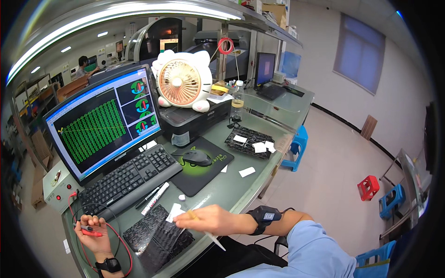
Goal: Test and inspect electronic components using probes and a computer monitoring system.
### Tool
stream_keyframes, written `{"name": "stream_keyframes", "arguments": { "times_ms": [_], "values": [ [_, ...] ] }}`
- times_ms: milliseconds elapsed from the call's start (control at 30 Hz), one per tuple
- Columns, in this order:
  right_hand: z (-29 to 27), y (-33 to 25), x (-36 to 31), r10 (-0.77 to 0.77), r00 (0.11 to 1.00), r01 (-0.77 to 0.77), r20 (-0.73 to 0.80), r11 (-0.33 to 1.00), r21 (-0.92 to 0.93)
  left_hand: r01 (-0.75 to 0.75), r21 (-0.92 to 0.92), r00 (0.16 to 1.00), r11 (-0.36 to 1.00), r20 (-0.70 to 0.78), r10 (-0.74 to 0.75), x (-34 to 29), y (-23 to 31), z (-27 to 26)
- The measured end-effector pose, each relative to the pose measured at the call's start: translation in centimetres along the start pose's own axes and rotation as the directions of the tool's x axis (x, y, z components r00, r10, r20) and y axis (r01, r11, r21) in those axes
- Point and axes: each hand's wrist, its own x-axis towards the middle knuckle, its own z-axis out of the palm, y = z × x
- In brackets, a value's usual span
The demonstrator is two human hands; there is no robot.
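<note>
My left hand [94, 234] is closed around a pair of test probes, one red [92, 233] and one black [86, 228], whose leads loop over the bench edge. My right hand [208, 219] reaches across a dark circuit board panel [155, 234] at the front of the bench. A slim pale stick with a tapered end [215, 241] passes through its grip; its exact kind is unclear. At the fingertips lies a small white paper slip [174, 212] on the panel's upper edge; whether they touch it I cannot tell.
Beyond the panel are a white marker [155, 198], a keyboard [127, 180], a monitor [99, 124] and a mouse [198, 158] on its mat. Another board panel [248, 140] bears paper slips. A cat-shaped fan [183, 81] sits on a printer [194, 121], beside a bottle [238, 99].
</note>
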Motion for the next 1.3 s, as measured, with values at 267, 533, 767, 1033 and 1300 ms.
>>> {"name": "stream_keyframes", "arguments": {
  "times_ms": [267,533,767,1033,1300],
  "values": [
    [-9.3,3.9,-1.3,0.537,0.828,-0.54,-0.159,0.841,0.032,0.002,0.022,0.999,1.0,-0.053,-0.001,0.1,-0.3,-0.7],
    [-22.3,14.4,-5.3,0.106,0.797,-0.566,-0.595,0.474,-0.675,0.014,0.032,1.0,0.999,-0.023,-0.014,0.2,-0.1,-1.0],
    [-18.8,16.7,-16.5,0.528,0.842,-0.335,-0.114,0.345,-0.877,0.005,0.056,0.999,0.998,-0.054,-0.002,0.0,0.0,-0.6],
    [-16.5,17.6,-9.0,0.517,0.844,-0.426,-0.145,0.481,-0.766,-0.001,0.099,0.991,0.995,-0.13,0.014,0.0,-0.6,0.1],
    [-17.7,20.7,-10.4,0.699,0.713,-0.514,-0.052,0.47,-0.718,0.046,0.021,0.97,0.999,-0.24,-0.04,0.7,2.5,1.2]
  ]
}}
